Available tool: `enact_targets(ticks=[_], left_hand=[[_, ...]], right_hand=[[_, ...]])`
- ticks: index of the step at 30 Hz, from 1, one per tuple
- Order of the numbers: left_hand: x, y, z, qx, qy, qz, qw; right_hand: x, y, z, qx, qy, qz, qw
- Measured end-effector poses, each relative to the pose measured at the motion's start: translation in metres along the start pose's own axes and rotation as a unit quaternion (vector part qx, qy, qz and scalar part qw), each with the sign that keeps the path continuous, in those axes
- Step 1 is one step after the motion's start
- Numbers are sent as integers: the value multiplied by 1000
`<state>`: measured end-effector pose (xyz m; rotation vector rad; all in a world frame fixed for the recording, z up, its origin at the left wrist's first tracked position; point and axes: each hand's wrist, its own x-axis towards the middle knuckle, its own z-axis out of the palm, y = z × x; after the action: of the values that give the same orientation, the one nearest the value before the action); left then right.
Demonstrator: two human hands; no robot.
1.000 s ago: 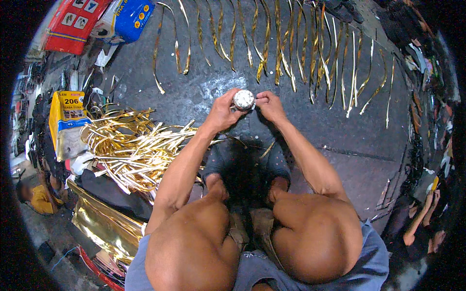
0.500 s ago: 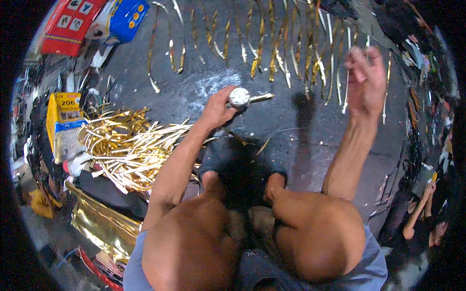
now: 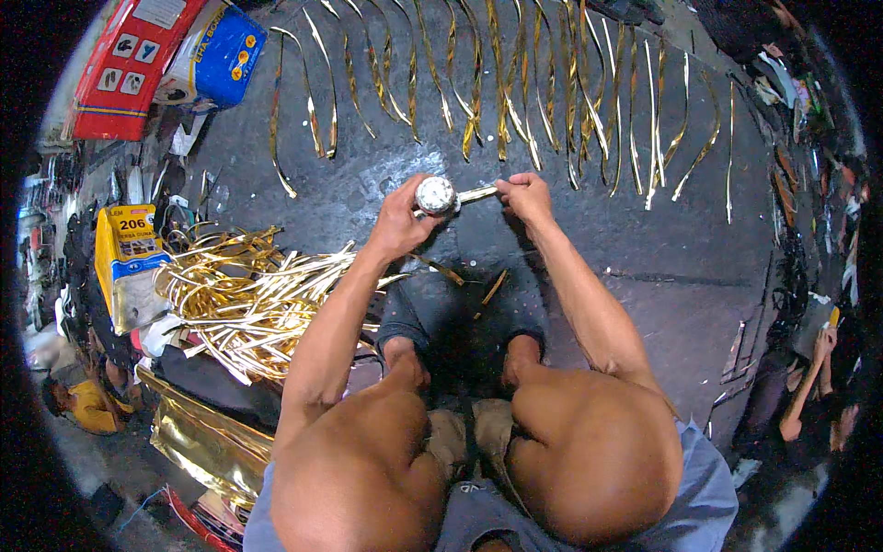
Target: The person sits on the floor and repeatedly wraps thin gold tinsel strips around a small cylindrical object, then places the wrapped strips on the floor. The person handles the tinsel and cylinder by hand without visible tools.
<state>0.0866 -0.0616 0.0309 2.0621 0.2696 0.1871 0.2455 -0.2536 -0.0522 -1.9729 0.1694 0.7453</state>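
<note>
My left hand (image 3: 397, 219) is closed around a small container with a round, whitish top (image 3: 435, 195), held above the dark floor in front of my feet. A short gold strip (image 3: 476, 193) runs rightward from beside the container. Its far end is pinched in the fingers of my right hand (image 3: 524, 197). How the strip is held at the container's side is hidden. Beyond both hands, several long gold strips (image 3: 501, 83) lie spread side by side. A tangled heap of gold strips (image 3: 262, 304) lies by my left forearm.
A yellow and blue package (image 3: 133, 248) stands left of the heap. Red (image 3: 124, 83) and blue (image 3: 219, 57) boxes lie at the far left. Shiny gold sheet (image 3: 202, 437) sits near my left leg. Short gold scraps lie between my feet. Another person's arm (image 3: 809, 382) shows at the right edge.
My right hand has come from the far right, near the spread strips, down and leftward to pinch the short strip's end. My left hand still holds the container.
</note>
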Motion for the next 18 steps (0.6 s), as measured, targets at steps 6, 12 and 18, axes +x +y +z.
enact_targets(ticks=[6,12,18], left_hand=[[2,0,4,29,14,18,999],[4,-5,17,22,44,15,999],[-3,-15,10,10,37,6,999]], right_hand=[[-11,-22,-6,130,-57,-11,990],[-60,-75,-17,146,-29,-63,987],[-117,-153,-129,273,-86,-163,944]])
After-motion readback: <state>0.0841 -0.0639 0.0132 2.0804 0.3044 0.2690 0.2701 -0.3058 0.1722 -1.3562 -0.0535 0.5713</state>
